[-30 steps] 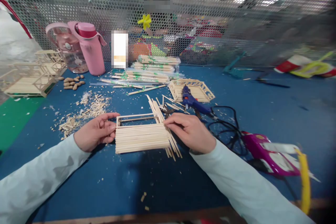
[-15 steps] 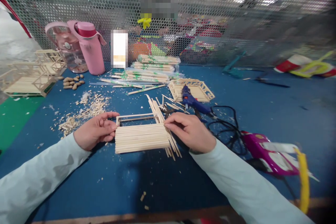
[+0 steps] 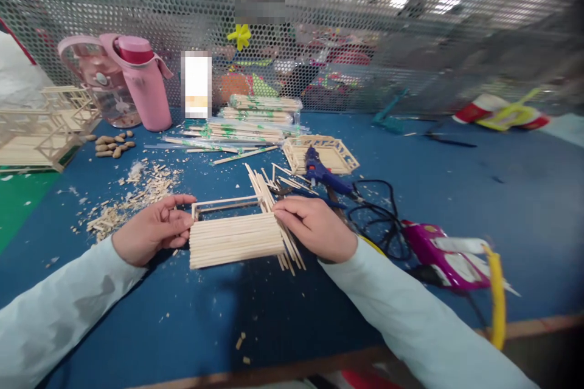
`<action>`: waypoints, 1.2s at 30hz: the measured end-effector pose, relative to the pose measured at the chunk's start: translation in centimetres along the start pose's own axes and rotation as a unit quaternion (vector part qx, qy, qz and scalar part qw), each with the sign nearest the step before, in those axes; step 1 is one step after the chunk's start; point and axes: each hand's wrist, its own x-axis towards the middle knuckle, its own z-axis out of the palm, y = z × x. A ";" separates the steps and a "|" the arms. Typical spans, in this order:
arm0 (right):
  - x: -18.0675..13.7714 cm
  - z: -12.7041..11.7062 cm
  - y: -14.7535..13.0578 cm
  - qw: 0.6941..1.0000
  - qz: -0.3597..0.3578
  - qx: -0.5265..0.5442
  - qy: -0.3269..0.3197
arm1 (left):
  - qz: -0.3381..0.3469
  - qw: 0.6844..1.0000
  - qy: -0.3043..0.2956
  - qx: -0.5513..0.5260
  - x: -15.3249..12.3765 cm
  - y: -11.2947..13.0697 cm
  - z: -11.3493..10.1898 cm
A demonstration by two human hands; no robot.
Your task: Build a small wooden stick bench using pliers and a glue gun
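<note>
A flat panel of wooden sticks (image 3: 235, 240), with an open stick frame along its far edge, lies on the blue table top (image 3: 456, 188). My left hand (image 3: 148, 230) pinches the panel's left end, thumb and fingers curled on it. At the panel's right end, my right hand (image 3: 314, 226) has its fingers closed on the edge. A loose bundle of long sticks (image 3: 272, 216) lies slanted under the right hand.
A blue glue gun (image 3: 325, 176) with black cable lies behind the right hand, a purple tool (image 3: 440, 249) to the right. Stick scraps (image 3: 132, 194), nuts (image 3: 109, 146), pink bottles (image 3: 143, 85), stick packs (image 3: 255, 115) and finished stick models (image 3: 41, 127) stand farther back. A mesh screen (image 3: 410, 30) closes the back.
Both hands keep their grip on the stick panel. The view has shifted slightly, so everything sits a little further left in the picture.
</note>
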 end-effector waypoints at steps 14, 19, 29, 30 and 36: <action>0.0 1.1 0.3 0.995 -0.057 -0.042 0.072 | 0.048 0.994 0.079 0.066 0.3 -0.6 0.1; -0.2 -0.5 -0.4 0.980 -0.069 -0.080 0.169 | 0.312 0.828 0.290 0.365 -1.0 0.7 0.7; -0.2 -0.1 -5.6 0.955 -0.163 -0.196 0.154 | 0.448 0.608 0.050 0.654 -2.9 1.2 8.8; -0.3 -0.1 -5.6 0.955 -0.162 -0.196 0.155 | 0.450 0.617 0.045 0.644 -2.7 1.2 8.8; -0.6 -0.1 -5.6 0.958 -0.166 -0.187 0.139 | 0.460 0.629 0.029 0.626 -2.6 0.8 8.0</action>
